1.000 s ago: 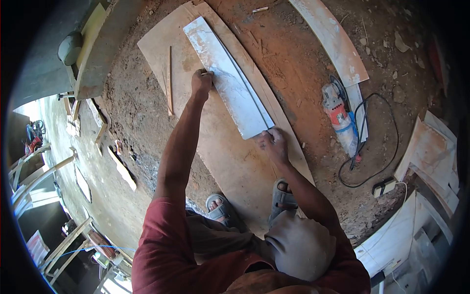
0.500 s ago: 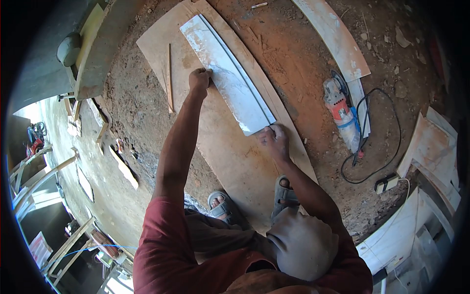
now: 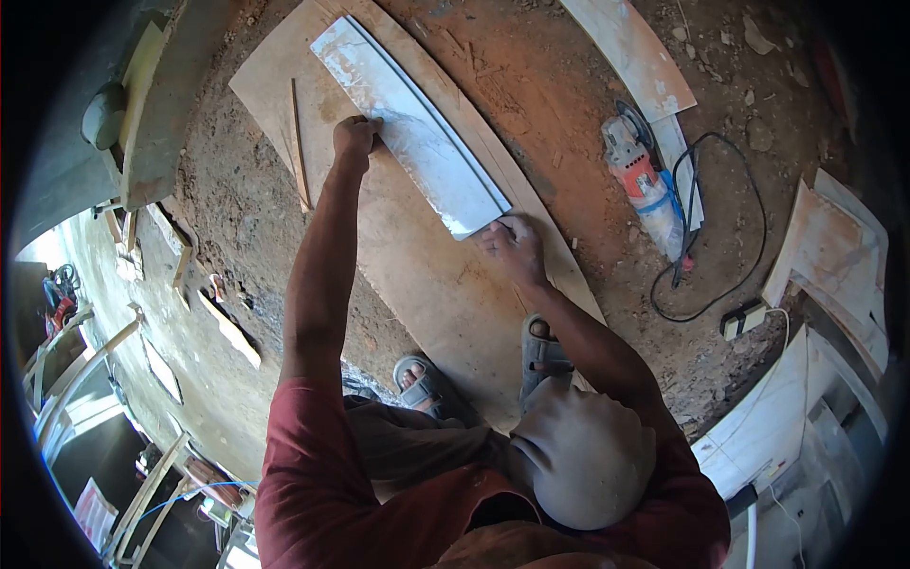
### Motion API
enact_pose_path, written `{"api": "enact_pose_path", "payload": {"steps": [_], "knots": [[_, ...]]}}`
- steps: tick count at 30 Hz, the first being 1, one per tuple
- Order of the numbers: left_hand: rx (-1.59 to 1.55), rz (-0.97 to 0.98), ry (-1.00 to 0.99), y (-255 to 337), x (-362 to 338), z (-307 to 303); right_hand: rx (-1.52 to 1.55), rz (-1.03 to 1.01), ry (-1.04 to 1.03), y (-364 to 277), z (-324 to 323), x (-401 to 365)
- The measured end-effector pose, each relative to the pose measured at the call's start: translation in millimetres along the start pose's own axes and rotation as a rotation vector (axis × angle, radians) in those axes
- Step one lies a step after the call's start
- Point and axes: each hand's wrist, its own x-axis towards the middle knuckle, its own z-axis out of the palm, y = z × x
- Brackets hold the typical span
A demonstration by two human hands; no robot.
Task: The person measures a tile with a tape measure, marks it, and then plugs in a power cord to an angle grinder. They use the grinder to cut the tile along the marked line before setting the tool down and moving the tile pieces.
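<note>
A long white marbled strip lies over a large brown board on the ground, with a narrow second edge showing along its right side. My left hand is closed on the strip's left edge, near its middle. At the strip's near right corner, my right hand has its fingers bent and closed on the end. A thin wooden stick rests on the board to the left of my left hand.
An angle grinder with a black cable lies on the dirt at the right. Beyond it are a curved pale panel, a socket block and stacked tile pieces. My sandalled feet stand at the board's near end.
The whole scene has shifted left and slightly up in the view. Both hands keep their places on the strip, and the strip shows no clear movement on the board.
</note>
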Motion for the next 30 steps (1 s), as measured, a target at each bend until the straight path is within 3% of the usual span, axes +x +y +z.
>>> {"api": "enact_pose_path", "payload": {"steps": [4,17,30], "knots": [[0.134,0.024,0.014,5.5,-4.1,-1.4,-0.001,-0.03,-0.001,3.2,-2.9,1.3],[0.095,0.056,-0.023,7.6,-8.6,-6.0,0.053,-0.163,0.04,13.2,-1.3,-0.3],[0.059,0.062,-0.159,2.2,3.1,-15.0,0.112,-0.149,0.039,13.6,-1.9,-0.3]]}}
